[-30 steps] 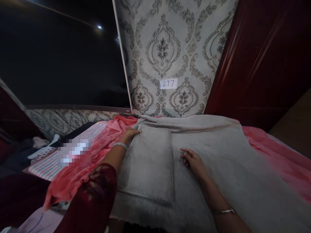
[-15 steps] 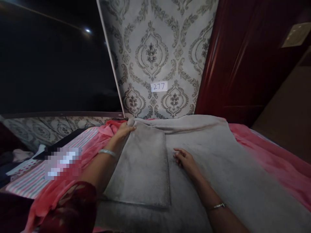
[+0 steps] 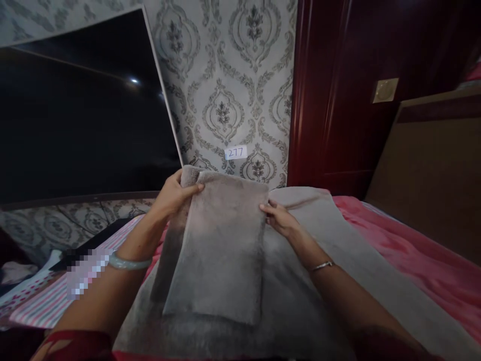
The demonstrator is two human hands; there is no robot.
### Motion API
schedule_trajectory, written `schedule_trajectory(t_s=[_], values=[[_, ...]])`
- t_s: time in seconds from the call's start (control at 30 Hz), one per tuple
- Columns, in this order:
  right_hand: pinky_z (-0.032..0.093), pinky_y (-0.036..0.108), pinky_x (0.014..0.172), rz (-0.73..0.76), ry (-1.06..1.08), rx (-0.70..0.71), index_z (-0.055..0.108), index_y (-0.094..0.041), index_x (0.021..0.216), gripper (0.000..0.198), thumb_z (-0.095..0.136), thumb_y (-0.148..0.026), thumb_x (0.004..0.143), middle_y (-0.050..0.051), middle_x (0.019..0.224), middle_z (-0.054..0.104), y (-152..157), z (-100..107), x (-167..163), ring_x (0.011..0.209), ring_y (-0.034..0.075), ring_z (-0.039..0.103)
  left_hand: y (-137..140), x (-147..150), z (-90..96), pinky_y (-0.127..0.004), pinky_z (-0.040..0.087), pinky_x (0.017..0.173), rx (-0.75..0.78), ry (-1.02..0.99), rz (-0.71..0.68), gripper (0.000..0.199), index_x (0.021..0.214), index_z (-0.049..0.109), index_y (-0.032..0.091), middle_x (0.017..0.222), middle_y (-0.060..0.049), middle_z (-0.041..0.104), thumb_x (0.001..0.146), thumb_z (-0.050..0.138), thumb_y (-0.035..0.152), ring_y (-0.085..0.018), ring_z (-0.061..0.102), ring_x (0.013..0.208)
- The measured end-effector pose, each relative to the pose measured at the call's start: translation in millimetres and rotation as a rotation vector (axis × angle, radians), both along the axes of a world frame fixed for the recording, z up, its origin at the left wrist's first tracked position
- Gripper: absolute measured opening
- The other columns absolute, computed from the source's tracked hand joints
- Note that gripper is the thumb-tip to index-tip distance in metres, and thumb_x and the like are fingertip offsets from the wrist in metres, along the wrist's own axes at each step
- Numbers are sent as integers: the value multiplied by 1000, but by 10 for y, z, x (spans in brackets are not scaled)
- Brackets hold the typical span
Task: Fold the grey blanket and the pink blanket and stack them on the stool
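A grey plush blanket (image 3: 225,250) lies partly folded in front of me, its far end lifted off the surface. My left hand (image 3: 179,193) grips the far left corner of the folded part, thumb on top and the other fingers behind the cloth. At the right edge of that fold, my right hand (image 3: 280,214) pinches the cloth between thumb and fingers. The rest of the grey blanket spreads out flat to the right. Under it lies a pink blanket (image 3: 391,235), which shows on both sides.
A large dark television screen (image 3: 86,115) stands at the left against patterned wallpaper (image 3: 221,110). A paper label reading 277 (image 3: 236,152) is on the wall. Striped cloth (image 3: 48,301) lies at the left; a dark red door (image 3: 338,100) and a brown board (image 3: 432,165) are at the right.
My right hand has moved up to the fold's right edge and closed on it. The far end of the fold has risen in both hands. The view has shifted to the right.
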State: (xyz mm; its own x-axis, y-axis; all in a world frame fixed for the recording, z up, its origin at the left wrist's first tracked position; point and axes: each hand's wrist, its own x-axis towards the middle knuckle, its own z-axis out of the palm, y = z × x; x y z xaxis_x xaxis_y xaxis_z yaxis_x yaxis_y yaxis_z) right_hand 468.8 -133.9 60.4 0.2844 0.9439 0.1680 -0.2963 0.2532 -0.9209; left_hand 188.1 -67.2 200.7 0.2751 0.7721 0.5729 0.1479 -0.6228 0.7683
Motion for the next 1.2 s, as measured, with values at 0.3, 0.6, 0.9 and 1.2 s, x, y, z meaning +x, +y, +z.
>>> schedule_trajectory(t_s=[0.3,0.6,0.9,1.2], values=[[52,35,81,-495,-574,541,69,-19,95,31,75,-35,69,1,93,69,-243,1092,313,89,20,63,258,131,308,-34,58,86,135,-160,-8,33,94,64,17,91,-1,68,64,77,22,-19,68,91],[54,42,84,-354,-1380,628,68,-26,106,24,55,-15,89,5,99,69,-1678,-406,-411,92,24,64,-248,-804,-1495,-35,51,100,44,195,-13,29,86,65,24,119,-6,69,64,77,38,-25,63,120],[57,42,90,-223,-1022,97,71,-26,107,17,58,-34,97,9,103,72,-2000,-1233,-394,99,25,67,-1002,-1130,-2356,-39,61,74,-680,-35,192,74,128,53,23,108,-8,72,64,79,48,-21,72,78],[52,52,109,-227,127,-345,62,-27,121,59,87,-44,70,12,135,65,-2007,-1330,-75,124,31,64,-1625,-970,-2379,-48,59,97,-1103,-550,13,47,113,63,24,120,-10,73,69,79,26,-30,73,107]])
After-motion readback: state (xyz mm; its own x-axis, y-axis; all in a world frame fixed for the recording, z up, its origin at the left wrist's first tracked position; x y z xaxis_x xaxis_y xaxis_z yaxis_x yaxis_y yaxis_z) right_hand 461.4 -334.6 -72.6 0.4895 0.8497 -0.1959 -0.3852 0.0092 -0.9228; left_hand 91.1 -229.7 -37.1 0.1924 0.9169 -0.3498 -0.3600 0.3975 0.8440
